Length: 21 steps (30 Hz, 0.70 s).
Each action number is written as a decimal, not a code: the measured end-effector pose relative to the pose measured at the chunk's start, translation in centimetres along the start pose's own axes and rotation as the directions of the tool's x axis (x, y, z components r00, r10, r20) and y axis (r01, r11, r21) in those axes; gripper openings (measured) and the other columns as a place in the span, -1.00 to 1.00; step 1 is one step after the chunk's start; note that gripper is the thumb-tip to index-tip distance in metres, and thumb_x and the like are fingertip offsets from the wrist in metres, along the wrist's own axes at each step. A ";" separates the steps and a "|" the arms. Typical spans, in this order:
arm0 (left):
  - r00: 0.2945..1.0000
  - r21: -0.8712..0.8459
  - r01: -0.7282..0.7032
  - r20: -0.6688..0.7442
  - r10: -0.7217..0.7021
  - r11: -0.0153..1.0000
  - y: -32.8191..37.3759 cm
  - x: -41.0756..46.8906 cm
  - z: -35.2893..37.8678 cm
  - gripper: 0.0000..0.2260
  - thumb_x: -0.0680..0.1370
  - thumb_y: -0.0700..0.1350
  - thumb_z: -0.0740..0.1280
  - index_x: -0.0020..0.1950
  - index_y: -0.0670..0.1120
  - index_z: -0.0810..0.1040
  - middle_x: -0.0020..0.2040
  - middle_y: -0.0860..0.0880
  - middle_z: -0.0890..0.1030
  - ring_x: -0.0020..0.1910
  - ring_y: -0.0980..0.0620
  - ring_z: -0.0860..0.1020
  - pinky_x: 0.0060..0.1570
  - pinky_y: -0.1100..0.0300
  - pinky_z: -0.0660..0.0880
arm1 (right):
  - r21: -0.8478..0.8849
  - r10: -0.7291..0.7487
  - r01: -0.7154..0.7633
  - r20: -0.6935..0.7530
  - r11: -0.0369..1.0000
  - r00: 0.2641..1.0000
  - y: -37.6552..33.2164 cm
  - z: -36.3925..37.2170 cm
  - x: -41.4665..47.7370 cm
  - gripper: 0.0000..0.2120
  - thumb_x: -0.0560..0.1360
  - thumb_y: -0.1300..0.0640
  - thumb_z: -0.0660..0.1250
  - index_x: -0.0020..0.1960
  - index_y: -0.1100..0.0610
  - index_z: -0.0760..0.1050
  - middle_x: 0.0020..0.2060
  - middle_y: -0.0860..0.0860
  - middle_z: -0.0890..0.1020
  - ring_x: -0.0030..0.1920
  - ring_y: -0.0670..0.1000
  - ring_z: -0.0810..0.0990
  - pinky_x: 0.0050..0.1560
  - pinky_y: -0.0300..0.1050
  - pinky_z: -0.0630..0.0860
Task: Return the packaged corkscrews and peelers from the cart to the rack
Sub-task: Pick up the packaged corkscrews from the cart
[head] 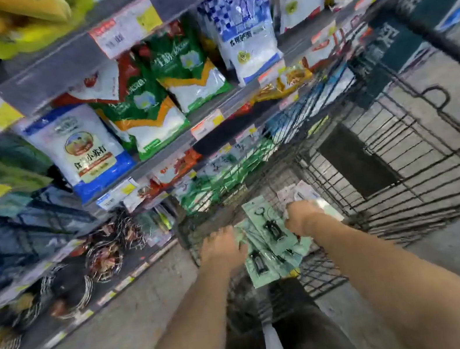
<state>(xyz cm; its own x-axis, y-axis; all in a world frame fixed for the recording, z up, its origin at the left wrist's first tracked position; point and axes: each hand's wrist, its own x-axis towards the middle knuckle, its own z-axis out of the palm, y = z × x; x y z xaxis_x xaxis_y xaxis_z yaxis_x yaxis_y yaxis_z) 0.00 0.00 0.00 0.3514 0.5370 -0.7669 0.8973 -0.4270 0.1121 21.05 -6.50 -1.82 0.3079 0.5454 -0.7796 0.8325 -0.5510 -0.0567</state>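
Head view: wire cart (404, 162) beside store shelves (79, 59) of bagged goods. In the cart is a fanned pile of green-carded corkscrew packs (269, 229). White-carded packs (299, 191) lie just behind, contents blurred. Left hand (223, 247) is at the pile's left edge, right hand (301, 217) at its right edge. Both hands' fingers point down into the cart, and I cannot tell their grip through the blur.

black wire cart (404, 162), glossy plastic bags (85, 147)
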 end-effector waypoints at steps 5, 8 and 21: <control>0.997 -0.060 0.074 -0.006 -0.075 0.995 -0.4 1.4 0.5 -0.46 0.68 0.19 0.13 0.50 -0.16 0.37 0.34 -0.20 0.56 0.33 -0.25 0.53 0.39 -0.17 0.43 | 0.020 -0.001 -0.001 0.118 1.000 0.993 -0.5 0.2 1.4 -0.56 0.66 -0.05 0.23 0.42 0.20 0.45 0.30 0.16 0.59 0.28 0.17 0.57 0.27 0.03 0.51; 0.995 -0.132 0.097 0.018 -0.095 0.987 -0.6 2.4 1.0 -0.46 0.67 0.19 0.15 0.53 -0.14 0.35 0.40 -0.20 0.52 0.37 -0.23 0.52 0.42 -0.17 0.42 | 0.059 0.015 -0.024 0.148 0.998 0.989 -0.2 1.2 1.7 -0.54 0.65 -0.03 0.23 0.47 0.17 0.41 0.35 0.17 0.56 0.31 0.20 0.55 0.33 0.06 0.52; 0.966 -0.475 0.253 0.170 -0.194 0.843 2.9 7.0 5.8 -0.36 0.63 0.29 0.23 0.63 -0.02 0.28 0.58 -0.17 0.40 0.51 -0.23 0.42 0.47 -0.18 0.42 | 0.102 -0.003 -0.022 0.239 0.994 0.971 2.0 4.4 9.1 -0.54 0.63 0.01 0.32 0.45 0.19 0.40 0.31 0.19 0.56 0.29 0.19 0.57 0.34 0.11 0.54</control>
<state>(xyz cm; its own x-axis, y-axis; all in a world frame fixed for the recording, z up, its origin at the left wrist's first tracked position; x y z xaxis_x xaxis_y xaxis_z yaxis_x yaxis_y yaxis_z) 3.48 -1.65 -8.70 0.1195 0.4778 -0.8703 0.9721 0.1220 0.2005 23.53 -5.38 -11.79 0.1865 0.3803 -0.9059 0.7740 -0.6248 -0.1030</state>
